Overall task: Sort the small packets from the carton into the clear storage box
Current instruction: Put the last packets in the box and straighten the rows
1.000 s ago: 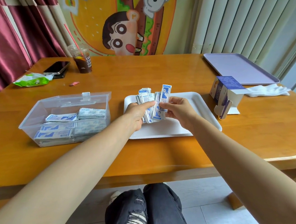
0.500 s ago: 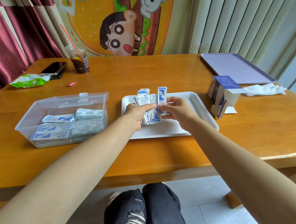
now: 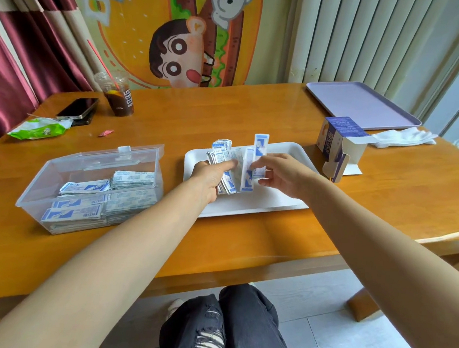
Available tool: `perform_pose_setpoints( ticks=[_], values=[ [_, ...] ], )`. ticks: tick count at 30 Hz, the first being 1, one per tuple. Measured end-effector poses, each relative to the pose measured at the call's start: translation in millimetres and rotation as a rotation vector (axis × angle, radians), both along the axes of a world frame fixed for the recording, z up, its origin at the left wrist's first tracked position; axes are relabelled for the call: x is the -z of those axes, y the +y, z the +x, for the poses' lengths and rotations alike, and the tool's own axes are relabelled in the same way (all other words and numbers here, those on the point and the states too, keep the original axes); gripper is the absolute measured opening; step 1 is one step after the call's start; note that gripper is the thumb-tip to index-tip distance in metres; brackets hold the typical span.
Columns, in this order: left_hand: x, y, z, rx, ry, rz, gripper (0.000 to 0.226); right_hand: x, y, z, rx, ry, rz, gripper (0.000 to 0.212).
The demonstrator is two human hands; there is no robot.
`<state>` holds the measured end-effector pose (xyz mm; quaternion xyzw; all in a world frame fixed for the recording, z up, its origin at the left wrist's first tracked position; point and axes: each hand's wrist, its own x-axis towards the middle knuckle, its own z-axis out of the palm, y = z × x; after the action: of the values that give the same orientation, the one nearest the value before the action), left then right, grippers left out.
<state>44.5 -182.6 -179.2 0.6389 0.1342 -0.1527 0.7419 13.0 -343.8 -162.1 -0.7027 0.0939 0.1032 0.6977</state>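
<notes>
Over the white tray, my left hand grips a fanned bundle of small blue-and-white packets. My right hand pinches one upright packet at the right side of that bundle, fingers partly spread. The clear storage box stands open to the left of the tray, with several stacks of the same packets lying flat inside. The opened blue-and-white carton stands to the right of the tray, its flap hanging out.
A lilac tray and white gloves lie at the far right. At the far left are an iced drink cup, a phone, a green wrapper and a small red scrap. My knees show under the table edge.
My right hand has shifted slightly right and loosened its fingers, drawing the single upright packet a little away from the bundle. My left hand keeps the bundle in the same place.
</notes>
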Motion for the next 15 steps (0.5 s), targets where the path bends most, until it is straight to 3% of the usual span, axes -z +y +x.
perform_pose_setpoints(
  ticks=[3,10,15],
  values=[
    [-0.9,-5.6,-1.6,0.008,-0.007,0.011,0.026,0.8,5.2,-1.8,-0.112,0.059,-0.044,0.009],
    [-9.9,-0.2,-6.9,0.066,0.05,-0.115,0.014,6.4,3.1,4.6,0.041,-0.008,-0.157,0.009],
    [-2.7,9.8,-1.0,0.004,-0.045,0.017,0.023,4.0,-7.7,4.2,0.054,0.025,-0.565,0.005]
  ],
)
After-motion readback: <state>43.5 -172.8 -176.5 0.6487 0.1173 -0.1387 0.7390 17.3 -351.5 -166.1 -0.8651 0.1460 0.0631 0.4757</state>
